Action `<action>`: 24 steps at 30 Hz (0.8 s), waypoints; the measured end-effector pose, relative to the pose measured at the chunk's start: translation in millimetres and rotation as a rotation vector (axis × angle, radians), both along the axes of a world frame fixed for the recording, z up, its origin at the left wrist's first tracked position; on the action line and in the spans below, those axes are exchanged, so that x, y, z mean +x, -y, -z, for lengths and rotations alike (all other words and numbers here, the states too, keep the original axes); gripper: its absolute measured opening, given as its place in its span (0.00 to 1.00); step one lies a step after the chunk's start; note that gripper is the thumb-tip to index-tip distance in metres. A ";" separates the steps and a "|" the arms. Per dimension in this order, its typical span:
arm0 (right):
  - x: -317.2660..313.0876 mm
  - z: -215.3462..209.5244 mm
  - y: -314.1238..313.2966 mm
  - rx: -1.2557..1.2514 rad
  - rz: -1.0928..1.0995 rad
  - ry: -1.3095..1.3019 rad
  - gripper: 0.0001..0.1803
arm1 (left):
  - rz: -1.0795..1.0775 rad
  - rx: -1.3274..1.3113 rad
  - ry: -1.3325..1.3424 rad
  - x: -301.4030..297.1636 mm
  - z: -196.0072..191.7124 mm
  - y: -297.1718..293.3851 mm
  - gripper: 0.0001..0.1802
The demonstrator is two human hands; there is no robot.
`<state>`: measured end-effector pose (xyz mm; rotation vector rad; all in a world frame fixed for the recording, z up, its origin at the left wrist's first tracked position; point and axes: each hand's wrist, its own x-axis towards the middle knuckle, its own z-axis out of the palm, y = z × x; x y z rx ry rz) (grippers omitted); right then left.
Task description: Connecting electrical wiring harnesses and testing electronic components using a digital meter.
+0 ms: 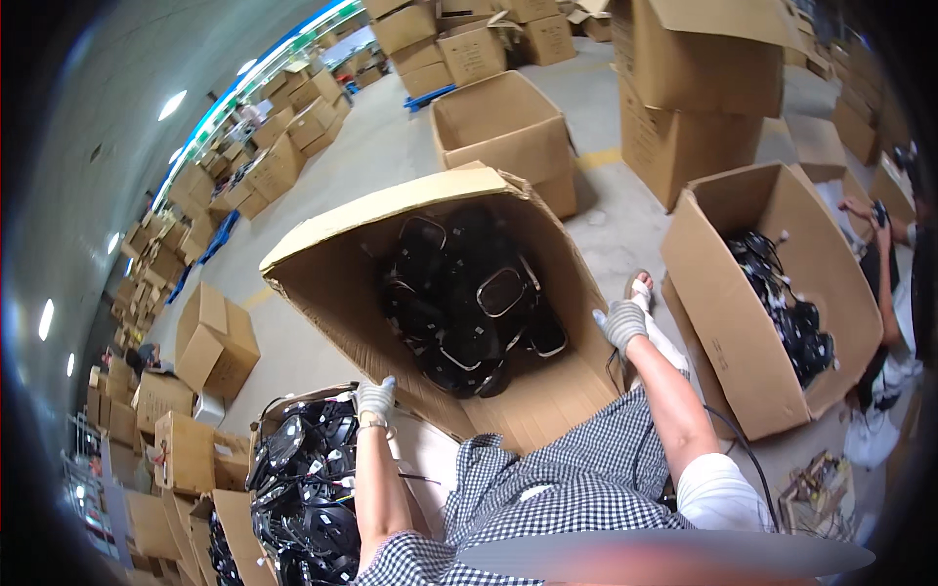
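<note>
A large open cardboard box (576, 278) stands tilted in front of me, its mouth facing my body. Deep inside lies a heap of black plastic parts (459, 303), some with oval rims; their exact kind is hard to make out. My left hand (375, 400), in a grey-white glove, grips the box's near left edge. On the right edge, my right hand (621, 324) is closed over the cardboard in a matching glove with blue fingertips. Beside my left forearm, a second box holds black parts with cables (308, 488).
To the right, an open box (718, 303) contains black parts with wires, and another person's arm (884, 273) is beyond it. An open box (503, 122) stands ahead, near tall stacked cartons (694, 146). A dark cable (747, 449) hangs by my right arm.
</note>
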<state>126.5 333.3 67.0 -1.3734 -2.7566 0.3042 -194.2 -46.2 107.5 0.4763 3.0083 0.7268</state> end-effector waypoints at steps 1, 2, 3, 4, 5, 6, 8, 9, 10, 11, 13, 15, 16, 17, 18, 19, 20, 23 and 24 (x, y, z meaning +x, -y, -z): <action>21.5 7.3 6.2 0.050 -0.016 0.023 0.25 | 0.042 -0.074 -0.032 7.7 -0.5 -4.6 0.25; 43.1 13.9 12.9 0.011 0.085 -0.021 0.25 | 0.048 -0.197 -0.059 15.4 -1.3 -10.7 0.24; 67.1 19.3 19.2 -0.030 0.164 -0.087 0.25 | 0.095 -0.179 -0.009 22.9 -3.6 -19.5 0.25; 90.8 23.8 26.7 -0.035 0.228 -0.179 0.25 | 0.133 -0.190 0.055 30.3 -7.2 -30.8 0.25; 111.5 28.3 34.8 -0.010 0.247 -0.254 0.24 | 0.171 -0.249 0.098 42.5 -10.4 -41.2 0.26; 124.9 31.8 44.0 -0.018 0.302 -0.261 0.24 | 0.263 -0.167 0.070 54.8 -15.5 -50.8 0.25; 147.6 31.0 49.3 -0.010 0.428 -0.231 0.25 | 0.413 -0.097 -0.005 80.6 -27.6 -82.4 0.24; 154.5 30.1 53.5 0.006 0.460 -0.244 0.25 | 0.499 -0.092 -0.086 95.7 -30.7 -95.1 0.20; 162.0 28.3 55.1 0.017 0.533 -0.183 0.25 | 0.528 -0.122 -0.186 109.3 -33.1 -108.6 0.17; 162.2 26.1 57.2 -0.007 0.499 -0.180 0.24 | 0.506 -0.176 -0.188 108.5 -37.4 -121.5 0.17; 164.7 20.0 57.9 0.001 0.529 -0.202 0.23 | 0.529 -0.097 -0.236 99.0 -38.3 -140.3 0.17; 160.1 12.3 57.9 -0.010 0.494 -0.338 0.21 | 0.359 -0.109 -0.231 66.1 -33.0 -149.9 0.19; 153.2 8.1 57.0 -0.070 0.498 -0.416 0.20 | 0.293 -0.051 -0.161 43.9 -27.3 -151.0 0.20; 144.9 3.4 56.8 -0.054 0.448 -0.380 0.18 | 0.261 -0.093 -0.116 22.7 -19.4 -149.9 0.22; 132.1 -1.3 55.6 0.000 0.391 -0.413 0.18 | 0.204 -0.088 -0.077 5.5 -8.9 -147.4 0.24; 117.1 -7.5 53.7 0.057 0.326 -0.466 0.19 | 0.156 -0.072 -0.066 -7.9 1.4 -142.5 0.26; 99.5 -13.0 52.4 0.086 0.300 -0.457 0.20 | 0.123 -0.055 0.010 -17.8 10.6 -135.9 0.29; 62.0 -30.4 41.4 0.100 0.247 -0.161 0.17 | 0.034 -0.092 0.001 -20.9 28.9 -127.2 0.33; 56.1 -35.2 37.0 0.123 0.196 -0.127 0.18 | 0.039 -0.070 0.006 -17.4 29.8 -125.6 0.34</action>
